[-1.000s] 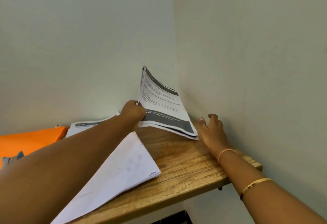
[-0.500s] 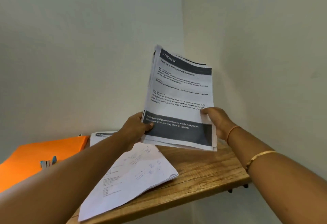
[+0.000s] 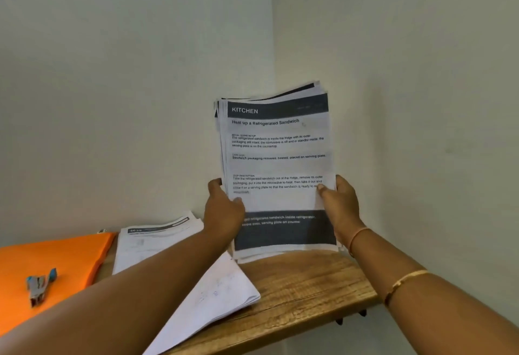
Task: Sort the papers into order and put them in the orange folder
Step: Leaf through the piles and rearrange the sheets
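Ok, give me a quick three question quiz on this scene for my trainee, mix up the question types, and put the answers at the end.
1. True or false: the left hand and the right hand both grip the printed stack, which stands upright.
2. Which heading is printed at the top of the stack's front? A) Kitchen B) Garage C) Bathroom
3. What lies on the orange folder?

Key: 1 true. 2 A. 3 a small grey and blue tool.
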`<state>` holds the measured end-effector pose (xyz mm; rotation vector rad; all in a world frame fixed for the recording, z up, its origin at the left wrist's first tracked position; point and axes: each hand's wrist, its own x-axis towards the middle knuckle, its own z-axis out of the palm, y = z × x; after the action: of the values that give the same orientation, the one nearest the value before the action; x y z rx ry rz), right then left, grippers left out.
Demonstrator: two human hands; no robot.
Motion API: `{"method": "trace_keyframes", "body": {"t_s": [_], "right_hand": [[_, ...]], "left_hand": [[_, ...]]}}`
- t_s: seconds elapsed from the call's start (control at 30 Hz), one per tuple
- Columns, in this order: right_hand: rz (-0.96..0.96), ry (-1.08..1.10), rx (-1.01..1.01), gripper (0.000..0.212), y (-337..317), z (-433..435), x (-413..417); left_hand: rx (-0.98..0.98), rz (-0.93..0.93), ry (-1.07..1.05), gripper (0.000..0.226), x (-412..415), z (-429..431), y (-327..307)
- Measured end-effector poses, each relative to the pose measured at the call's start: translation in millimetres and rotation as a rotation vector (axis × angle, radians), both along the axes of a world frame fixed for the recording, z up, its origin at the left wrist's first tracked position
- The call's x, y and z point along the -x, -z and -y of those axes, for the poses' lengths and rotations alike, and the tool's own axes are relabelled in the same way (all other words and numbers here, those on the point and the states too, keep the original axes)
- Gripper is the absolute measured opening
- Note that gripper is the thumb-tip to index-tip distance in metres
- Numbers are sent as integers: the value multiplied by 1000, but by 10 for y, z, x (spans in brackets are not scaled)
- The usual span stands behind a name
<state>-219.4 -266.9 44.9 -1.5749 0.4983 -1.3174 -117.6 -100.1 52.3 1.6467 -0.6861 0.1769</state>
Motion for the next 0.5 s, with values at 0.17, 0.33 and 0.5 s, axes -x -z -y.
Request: {"method": "trace_keyframes", "body": {"t_s": [0.17,0.33,0.5], "right_hand": [[-40,-48,25,6,370,28,91],[-59,-30,4,13,432,69,53],[6,41,-4,12,277,181,89]], "left_hand": [[-141,-52,68,54,56,183,80],[-230,-25,138,56,170,304,160],[-158,102,34,46,99,307,126]]}}
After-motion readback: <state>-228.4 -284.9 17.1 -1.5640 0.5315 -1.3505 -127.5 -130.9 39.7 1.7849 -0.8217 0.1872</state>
